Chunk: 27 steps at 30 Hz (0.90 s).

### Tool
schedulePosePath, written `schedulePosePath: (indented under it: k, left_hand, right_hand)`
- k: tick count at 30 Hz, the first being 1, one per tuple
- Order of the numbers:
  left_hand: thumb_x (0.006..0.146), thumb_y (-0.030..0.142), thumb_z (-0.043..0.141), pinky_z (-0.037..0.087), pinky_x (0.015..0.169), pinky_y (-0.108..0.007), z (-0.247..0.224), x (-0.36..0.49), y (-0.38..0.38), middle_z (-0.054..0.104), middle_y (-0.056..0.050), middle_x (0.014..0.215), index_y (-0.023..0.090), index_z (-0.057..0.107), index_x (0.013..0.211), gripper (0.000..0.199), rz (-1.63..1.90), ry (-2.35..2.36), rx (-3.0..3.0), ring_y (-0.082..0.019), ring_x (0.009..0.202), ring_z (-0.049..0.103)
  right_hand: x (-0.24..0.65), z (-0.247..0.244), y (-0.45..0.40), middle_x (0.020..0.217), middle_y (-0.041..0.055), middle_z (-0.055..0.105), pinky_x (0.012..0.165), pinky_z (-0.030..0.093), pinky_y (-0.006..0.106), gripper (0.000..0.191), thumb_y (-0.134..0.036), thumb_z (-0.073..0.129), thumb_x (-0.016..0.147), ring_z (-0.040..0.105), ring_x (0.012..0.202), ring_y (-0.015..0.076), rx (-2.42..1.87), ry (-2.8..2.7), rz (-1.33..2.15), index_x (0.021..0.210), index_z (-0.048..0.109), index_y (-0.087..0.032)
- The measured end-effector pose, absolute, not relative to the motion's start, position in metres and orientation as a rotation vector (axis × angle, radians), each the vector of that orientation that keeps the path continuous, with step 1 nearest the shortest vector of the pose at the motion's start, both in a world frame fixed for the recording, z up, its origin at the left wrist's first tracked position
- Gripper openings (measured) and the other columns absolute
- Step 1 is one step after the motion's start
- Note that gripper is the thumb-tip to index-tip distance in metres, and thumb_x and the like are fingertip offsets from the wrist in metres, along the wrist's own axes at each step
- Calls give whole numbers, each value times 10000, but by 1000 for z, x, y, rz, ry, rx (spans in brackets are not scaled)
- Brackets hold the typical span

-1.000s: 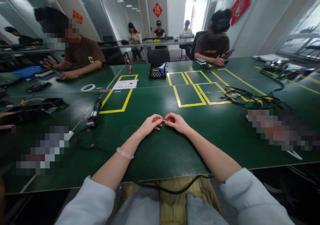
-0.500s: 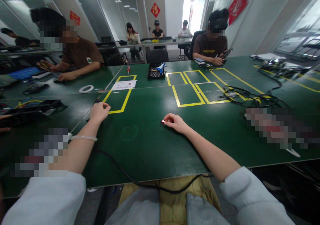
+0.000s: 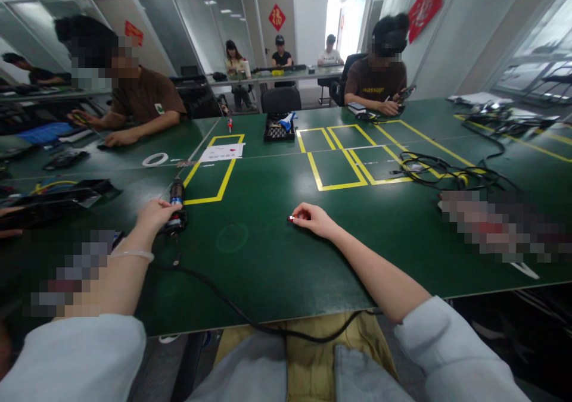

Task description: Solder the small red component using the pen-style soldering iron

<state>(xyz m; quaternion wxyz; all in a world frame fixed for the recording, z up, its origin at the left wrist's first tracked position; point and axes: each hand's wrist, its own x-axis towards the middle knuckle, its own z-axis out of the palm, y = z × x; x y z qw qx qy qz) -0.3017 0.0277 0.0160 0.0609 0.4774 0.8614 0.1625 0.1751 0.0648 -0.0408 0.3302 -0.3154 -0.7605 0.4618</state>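
On the left of the green table (image 3: 263, 289), a black cylindrical device with a blue band (image 3: 177, 190) lies with a short thin piece sticking out toward me. My left hand (image 3: 156, 214) is at its left side, the thumb and fingers drawn together against the middle of it. My right hand (image 3: 315, 220) rests on the table to the right, pinching a small red-and-white piece (image 3: 291, 218) between thumb and fingertips. Its exact kind is too small to make out. A faint ring mark (image 3: 232, 237) shows on the tabletop between my hands.
Yellow tape rectangles (image 3: 342, 186) mark the table, a paper sheet (image 3: 222, 152) over one. A black tray (image 3: 279, 129), a screwdriver (image 3: 230, 125) and a tape roll (image 3: 154, 159) lie farther back. Tangled cables (image 3: 429, 167) lie at right. A black cord (image 3: 223, 304) crosses the front edge. Co-workers sit opposite.
My left hand has shifted left and slightly down, uncovering the black cylindrical device. My right hand has stayed in place with the small piece.
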Motion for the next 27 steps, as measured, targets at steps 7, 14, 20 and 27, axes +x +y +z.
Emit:
schedulePosePath:
  k: [7,14,20,27]
  left_hand:
    - [662,547,692,389,651,-254,-4,-233,37,646,-45,876,128,583,965,528,594,2532,1339,-180,760,572]
    - [681,520,678,430,696,-264,-13,-120,44,659,-25,888,248,489,1281,685,794,2251,1536,-186,795,625]
    - [725,436,652,426,683,-263,-16,-43,52,635,-28,865,254,465,1338,666,835,2075,1738,-179,779,611]
    - [758,403,616,427,710,-271,-18,-10,50,608,-55,926,247,455,1349,632,830,2067,1799,-194,853,585]
  right_hand:
    - [173,-41,63,674,-18,560,568,387,227,249,-349,669,760,479,589,99,-805,-1991,1234,884,596,-146]
    - [170,-38,62,707,-27,542,582,379,225,170,-282,631,782,462,603,99,-730,-2020,1158,880,557,-165]
    - [169,-41,63,750,-20,517,635,387,231,76,-203,585,782,470,653,109,-689,-2098,956,826,530,-175]
    - [169,-40,64,799,-5,534,670,397,239,70,-152,578,753,484,691,120,-707,-2185,851,792,525,-176]
